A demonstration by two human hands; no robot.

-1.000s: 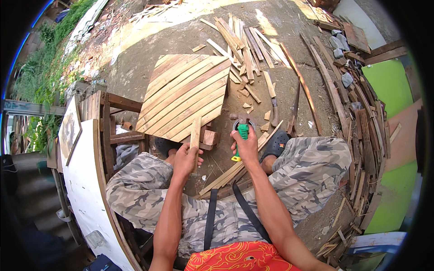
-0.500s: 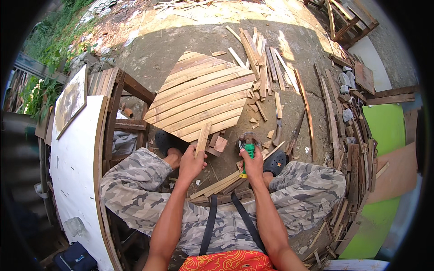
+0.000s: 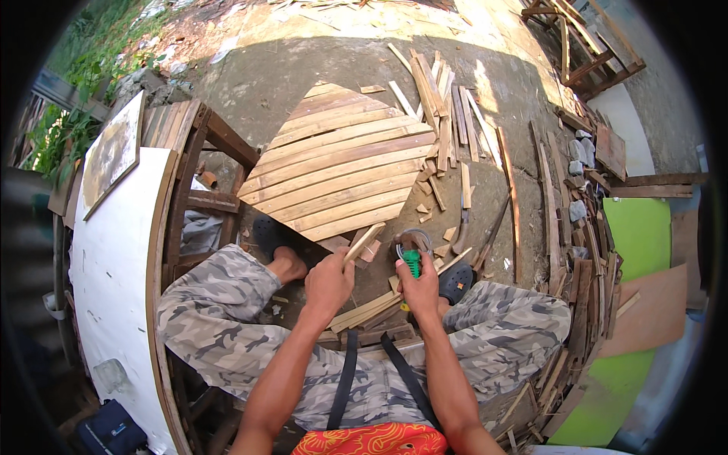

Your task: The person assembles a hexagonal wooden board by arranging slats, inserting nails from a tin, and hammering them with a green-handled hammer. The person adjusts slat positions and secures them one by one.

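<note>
In front of me, my left hand (image 3: 330,284) is closed around the lower end of a short wooden slat (image 3: 367,240), which points up and to the right. My right hand (image 3: 420,288) grips the green body of an angle grinder (image 3: 411,263), its round metal guard facing away from me. The two hands are apart, and the slat does not touch the grinder. Just beyond them is a panel of slats (image 3: 341,167), laid side by side with trimmed, slanting edges. Its near corner lies close to the slat in my left hand.
Loose wood strips (image 3: 434,95) and small offcuts lie right of the panel, near a hammer (image 3: 463,227). More strips (image 3: 368,312) lie between my feet. A white board (image 3: 117,280) stands at left, beside a wooden frame (image 3: 227,140). Stacked scrap wood (image 3: 584,296) lines the right.
My left hand has turned, tilting the slat further to the right. The grinder in my right hand has tipped slightly, and its yellow end is now mostly hidden. The view has shifted a little.
</note>
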